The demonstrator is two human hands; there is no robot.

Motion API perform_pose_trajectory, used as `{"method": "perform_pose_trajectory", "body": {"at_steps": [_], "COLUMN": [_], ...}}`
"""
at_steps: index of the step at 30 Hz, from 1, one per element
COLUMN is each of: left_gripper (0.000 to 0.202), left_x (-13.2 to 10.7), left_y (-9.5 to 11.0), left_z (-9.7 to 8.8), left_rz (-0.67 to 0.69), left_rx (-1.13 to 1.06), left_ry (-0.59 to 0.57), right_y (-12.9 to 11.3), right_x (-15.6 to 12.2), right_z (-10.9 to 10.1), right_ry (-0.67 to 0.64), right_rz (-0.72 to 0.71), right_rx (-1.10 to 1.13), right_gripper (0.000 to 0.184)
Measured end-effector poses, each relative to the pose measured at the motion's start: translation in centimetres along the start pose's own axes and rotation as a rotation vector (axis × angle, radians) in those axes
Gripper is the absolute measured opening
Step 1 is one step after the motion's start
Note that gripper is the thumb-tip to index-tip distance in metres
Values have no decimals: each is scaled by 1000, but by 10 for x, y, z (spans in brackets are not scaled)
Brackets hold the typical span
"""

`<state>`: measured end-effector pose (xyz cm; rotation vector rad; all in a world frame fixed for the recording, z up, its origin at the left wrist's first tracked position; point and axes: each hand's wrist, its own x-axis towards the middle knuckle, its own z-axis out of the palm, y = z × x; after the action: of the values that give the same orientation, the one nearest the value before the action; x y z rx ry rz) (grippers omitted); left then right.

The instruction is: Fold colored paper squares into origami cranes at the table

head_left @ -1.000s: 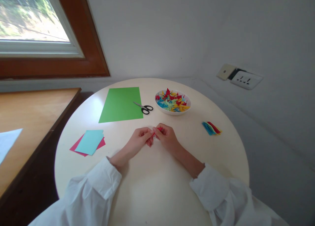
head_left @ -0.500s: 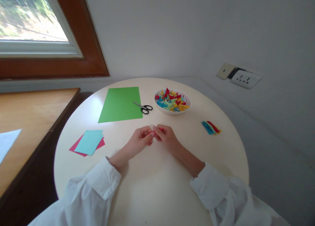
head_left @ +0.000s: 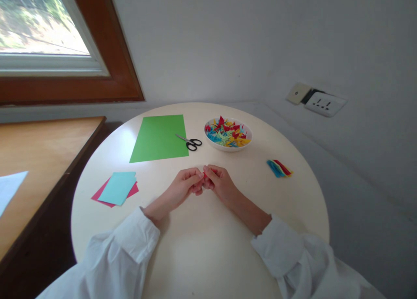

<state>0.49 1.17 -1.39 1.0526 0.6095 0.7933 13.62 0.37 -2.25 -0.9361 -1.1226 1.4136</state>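
Observation:
Between my fingertips, over the middle of the round table, is a small piece of red paper (head_left: pixel 205 175), mostly hidden by the fingers. My left hand (head_left: pixel 188 180) pinches it from the left, thumb on top. From the other side my right hand (head_left: pixel 217 177) grips it too, fingers curled and touching the left ones. Beyond the hands stands a white bowl (head_left: pixel 228 149) full of small folded paper pieces in red, yellow, blue and pale green. Black-handled scissors (head_left: pixel 191 143) lie left of the bowl, blades over a green sheet (head_left: pixel 159 136).
Light blue paper (head_left: pixel 117 188) lies on pinkish-red paper (head_left: pixel 134 189) at the table's left. A bundle of coloured paper strips (head_left: pixel 279 169) rests at the right. The white round table (head_left: pixel 208 247) stands near the wall, with a wooden table (head_left: pixel 42 160) to its left.
My left thumb and fingers have shifted slightly on the red paper, and less of it shows. My hands have come a little closer together.

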Motion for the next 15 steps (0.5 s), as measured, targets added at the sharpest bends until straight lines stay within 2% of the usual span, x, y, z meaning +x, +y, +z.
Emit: {"method": "perform_pose_trajectory", "body": {"at_steps": [9, 15], "left_gripper": [32, 32], "left_x": [-1, -1], "left_y": [3, 3], "left_z": [1, 2], "left_rz": [26, 34], "left_rx": [60, -12], "left_ry": [4, 42], "right_y": [-3, -4], "right_x": [-2, -1], "right_z": [1, 1], "right_ry": [-2, 40], "right_rz": [23, 27], "right_rx": [101, 106], "right_gripper": [43, 41]}}
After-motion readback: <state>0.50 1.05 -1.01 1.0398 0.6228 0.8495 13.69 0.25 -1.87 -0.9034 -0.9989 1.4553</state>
